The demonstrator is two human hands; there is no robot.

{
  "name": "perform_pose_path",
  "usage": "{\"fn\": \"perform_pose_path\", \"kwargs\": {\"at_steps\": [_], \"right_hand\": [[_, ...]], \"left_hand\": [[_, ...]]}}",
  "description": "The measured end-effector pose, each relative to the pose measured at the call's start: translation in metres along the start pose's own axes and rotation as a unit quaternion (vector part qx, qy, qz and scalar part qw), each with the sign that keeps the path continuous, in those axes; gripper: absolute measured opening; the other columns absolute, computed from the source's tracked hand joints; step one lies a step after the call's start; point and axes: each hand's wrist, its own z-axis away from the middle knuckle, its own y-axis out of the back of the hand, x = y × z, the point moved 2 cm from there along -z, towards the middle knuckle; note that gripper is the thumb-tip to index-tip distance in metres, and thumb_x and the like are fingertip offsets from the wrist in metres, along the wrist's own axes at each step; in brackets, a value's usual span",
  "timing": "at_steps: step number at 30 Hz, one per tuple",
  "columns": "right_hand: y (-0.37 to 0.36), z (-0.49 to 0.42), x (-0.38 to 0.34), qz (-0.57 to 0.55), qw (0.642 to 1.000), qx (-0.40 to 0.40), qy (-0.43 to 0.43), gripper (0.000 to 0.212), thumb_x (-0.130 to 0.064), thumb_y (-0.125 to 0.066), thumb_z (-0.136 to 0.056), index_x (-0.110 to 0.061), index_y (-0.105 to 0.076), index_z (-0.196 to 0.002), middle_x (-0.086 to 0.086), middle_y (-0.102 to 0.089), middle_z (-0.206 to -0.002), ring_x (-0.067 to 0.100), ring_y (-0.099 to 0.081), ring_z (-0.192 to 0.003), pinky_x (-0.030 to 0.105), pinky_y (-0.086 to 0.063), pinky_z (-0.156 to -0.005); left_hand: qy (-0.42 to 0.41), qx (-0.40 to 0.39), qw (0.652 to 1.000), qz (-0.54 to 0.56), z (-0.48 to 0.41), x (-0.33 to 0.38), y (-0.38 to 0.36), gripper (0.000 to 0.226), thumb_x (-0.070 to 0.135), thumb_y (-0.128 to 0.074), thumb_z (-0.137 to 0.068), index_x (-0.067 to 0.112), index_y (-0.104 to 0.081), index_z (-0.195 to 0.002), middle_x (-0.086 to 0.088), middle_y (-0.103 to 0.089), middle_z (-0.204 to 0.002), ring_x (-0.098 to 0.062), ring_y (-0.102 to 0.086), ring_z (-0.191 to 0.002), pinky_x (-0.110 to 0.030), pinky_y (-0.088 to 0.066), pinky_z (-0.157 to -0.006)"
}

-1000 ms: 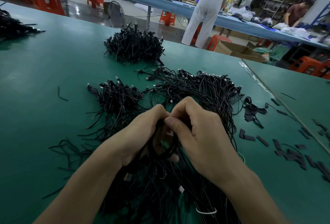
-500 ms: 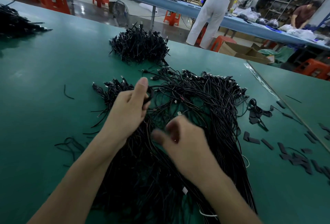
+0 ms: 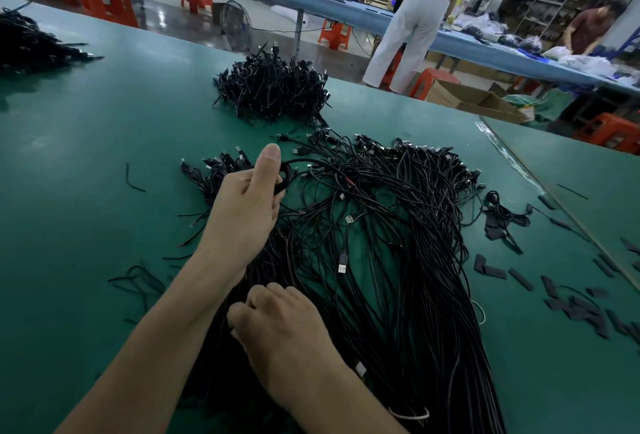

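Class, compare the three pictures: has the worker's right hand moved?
Yes. The right hand has drawn back toward the person, farther from the far cable heap on the green table.

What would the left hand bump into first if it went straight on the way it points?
The left hand, gripping a coiled cable, would likely meet the loose cable ends just beyond its thumb first, then the far heap of bundled cables; depth is unclear.
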Motion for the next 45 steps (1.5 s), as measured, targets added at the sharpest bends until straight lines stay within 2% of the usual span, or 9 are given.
{"fn": "perform_pose_path", "kwargs": {"at_steps": [5, 9, 16, 20, 28, 33, 36, 43, 45], "right_hand": [[0.009, 0.007, 0.015, -0.144, 0.985, 0.066, -0.067, 0.018, -0.017, -0.062, -0.095, -0.017, -0.072, -0.11, 0.005, -0.069, -0.101, 0.024, -0.062, -0.091, 0.038, -0.054, -0.082], [0.032, 0.02, 0.043, -0.306, 0.918, 0.161, -0.196, 0.017, -0.021, -0.071, -0.091, -0.024, -0.076, -0.107, -0.011, -0.075, -0.099, -0.005, -0.067, -0.085, 0.009, -0.052, -0.081], [0.078, 0.03, 0.078, -0.529, 0.681, 0.448, -0.237, 0.024, -0.006, -0.078, -0.081, -0.024, -0.069, -0.096, -0.006, -0.075, -0.083, 0.009, -0.073, -0.08, 0.019, -0.057, -0.074], [0.088, 0.03, 0.066, -0.621, 0.589, 0.489, -0.169, 0.015, -0.007, -0.077, -0.082, -0.016, -0.068, -0.091, 0.006, -0.074, -0.08, 0.022, -0.072, -0.078, 0.03, -0.058, -0.075], [0.106, 0.034, 0.057, -0.606, 0.651, 0.445, -0.104, 0.012, -0.013, -0.075, -0.077, -0.013, -0.068, -0.088, 0.007, -0.075, -0.082, 0.019, -0.073, -0.078, 0.023, -0.056, -0.072], [0.104, 0.038, 0.06, -0.588, 0.706, 0.374, -0.126, 0.018, 0.005, -0.072, -0.083, -0.009, -0.066, -0.092, 0.005, -0.074, -0.078, 0.012, -0.071, -0.073, 0.021, -0.055, -0.069], [0.105, 0.039, 0.059, -0.59, 0.704, 0.375, -0.126, 0.014, 0.002, -0.073, -0.084, -0.009, -0.069, -0.091, 0.004, -0.076, -0.079, 0.012, -0.072, -0.074, 0.019, -0.055, -0.07], [0.099, 0.036, 0.056, -0.587, 0.718, 0.344, -0.15, 0.005, -0.012, -0.074, -0.088, -0.015, -0.078, -0.088, 0.007, -0.076, -0.086, 0.024, -0.069, -0.081, 0.028, -0.056, -0.077], [0.099, 0.037, 0.056, -0.541, 0.751, 0.345, -0.154, 0.007, -0.013, -0.072, -0.09, -0.017, -0.076, -0.085, 0.003, -0.075, -0.083, 0.026, -0.069, -0.08, 0.027, -0.056, -0.074]], "left_hand": [[0.011, 0.012, 1.0, 0.004, 0.002, 0.0, 0.001, 0.055, 0.052, -0.038, -0.102, 0.016, -0.033, -0.061, 0.01, -0.027, -0.044, -0.006, -0.021, -0.036, -0.014, -0.021, -0.035], [0.013, 0.001, 1.0, 0.013, 0.004, 0.001, -0.003, 0.057, 0.05, -0.038, -0.103, 0.016, -0.038, -0.057, 0.011, -0.035, -0.041, -0.003, -0.026, -0.033, -0.011, -0.022, -0.034], [0.006, -0.113, 0.994, 0.011, 0.017, 0.003, -0.019, 0.052, 0.064, -0.049, -0.084, 0.02, -0.059, -0.057, 0.005, -0.052, -0.049, -0.004, -0.034, -0.035, -0.011, -0.027, -0.036], [-0.017, -0.218, 0.976, 0.001, 0.027, 0.006, -0.033, 0.057, 0.061, -0.048, -0.09, 0.014, -0.064, -0.062, 0.005, -0.057, -0.058, -0.009, -0.049, -0.049, -0.018, -0.047, -0.049], [-0.012, -0.222, 0.968, 0.117, 0.032, 0.013, -0.037, 0.034, 0.042, -0.047, -0.091, 0.012, -0.057, -0.104, 0.021, -0.055, -0.056, 0.006, -0.05, -0.048, -0.007, -0.039, -0.046], [-0.065, -0.214, 0.963, 0.149, 0.033, 0.02, -0.037, 0.039, 0.028, -0.032, -0.106, 0.003, -0.051, -0.13, 0.022, -0.059, -0.058, 0.007, -0.047, -0.039, -0.005, -0.033, -0.039], [-0.088, -0.202, 0.965, 0.141, 0.033, 0.023, -0.036, 0.043, 0.016, -0.019, -0.11, -0.001, -0.052, -0.13, 0.025, -0.061, -0.057, 0.011, -0.051, -0.042, -0.001, -0.035, -0.043], [-0.099, -0.162, 0.975, 0.118, 0.029, 0.021, -0.027, 0.052, 0.038, -0.029, -0.106, 0.01, -0.073, -0.11, 0.011, -0.041, -0.04, 0.001, -0.027, -0.033, -0.012, -0.025, -0.035], [-0.101, -0.152, 0.977, 0.108, 0.028, 0.021, -0.028, 0.052, 0.043, -0.031, -0.103, 0.014, -0.074, -0.109, 0.012, -0.04, -0.04, 0.001, -0.026, -0.033, -0.013, -0.024, -0.035]]}}
